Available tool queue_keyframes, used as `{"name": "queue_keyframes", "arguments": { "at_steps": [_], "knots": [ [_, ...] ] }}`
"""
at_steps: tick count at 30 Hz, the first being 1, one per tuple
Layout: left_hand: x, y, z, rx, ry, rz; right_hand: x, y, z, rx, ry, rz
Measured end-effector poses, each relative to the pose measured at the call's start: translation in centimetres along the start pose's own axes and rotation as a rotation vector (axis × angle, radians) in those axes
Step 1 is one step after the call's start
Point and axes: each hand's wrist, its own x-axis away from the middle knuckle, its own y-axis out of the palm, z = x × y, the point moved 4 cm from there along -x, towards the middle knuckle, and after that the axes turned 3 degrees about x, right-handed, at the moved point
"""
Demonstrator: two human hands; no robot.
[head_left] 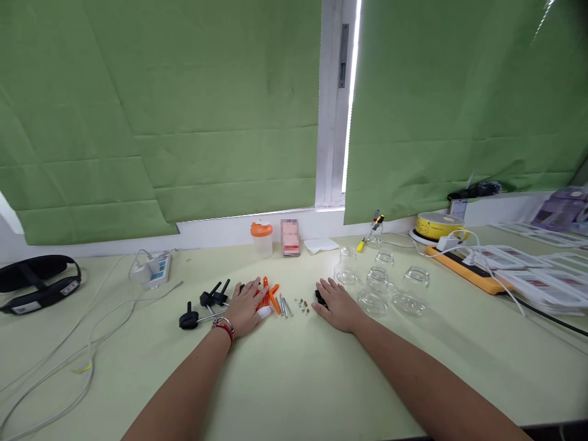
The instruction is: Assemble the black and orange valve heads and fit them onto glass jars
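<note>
My left hand (247, 307) lies flat, fingers stretched, over orange plastic parts (274, 299) and a white piece (264, 312) at its thumb side. Just left of it are black knob-like parts (188, 318) with metal rods. My right hand (337, 304) rests palm down with its fingers spread, partly covering small black pieces (320, 298). Between the hands lie several metal bolts (285, 307) and a scatter of tiny brass and silver bits (304, 305). To the right of my right hand stand several clear glass jars (377, 291).
At the back are an orange-lidded cup (262, 239), a small pinkish box (290, 237) and a white tissue (320, 245). Screwdrivers (371, 233) stand in a glass. A yellow round container (440, 228), orange power strip (466, 269) and stacked white-framed sheets (542, 285) lie right; headset (39, 285) and cables (89, 343) left.
</note>
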Motion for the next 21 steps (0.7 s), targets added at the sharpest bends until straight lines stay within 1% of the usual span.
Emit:
{"name": "queue_keyframes", "arguments": {
  "at_steps": [3, 5, 8, 10, 13, 15, 16, 18, 19, 21],
  "knots": [
    [0.2, 0.0, 0.1, 0.0, 0.003, 0.002, 0.2, 0.0, -0.1, 0.005, 0.007, -0.002],
    [0.4, -0.1, 0.1, -0.001, -0.006, 0.035, 0.3, -0.1, -0.1, 0.006, 0.015, 0.004],
    [1.0, -0.8, -0.1, -0.029, -0.057, 0.142, 0.5, -0.2, 0.0, 0.0, 0.014, 0.018],
    [1.7, -1.7, -0.4, -0.067, -0.123, 0.233, 0.6, -0.3, 0.0, -0.007, 0.006, 0.027],
    [2.9, -3.6, -1.4, -0.131, -0.308, 0.374, 0.6, -0.3, 0.1, -0.017, 0.009, 0.04],
    [3.8, -4.7, -2.5, -0.151, -0.503, 0.446, 0.6, -0.3, 0.1, -0.025, 0.016, 0.044],
    [4.3, -4.9, -3.2, -0.147, -0.603, 0.461, 0.7, -0.3, 0.1, -0.029, 0.018, 0.045],
    [4.9, -4.9, -4.7, -0.105, -0.769, 0.443, 0.7, -0.4, 0.1, -0.035, 0.022, 0.048],
    [5.1, -4.7, -5.4, -0.071, -0.821, 0.417, 0.8, -0.4, 0.1, -0.037, 0.024, 0.05],
    [5.2, -3.9, -6.7, -0.003, -0.867, 0.36, 0.9, -0.5, 0.1, -0.042, 0.035, 0.052]
  ]
}}
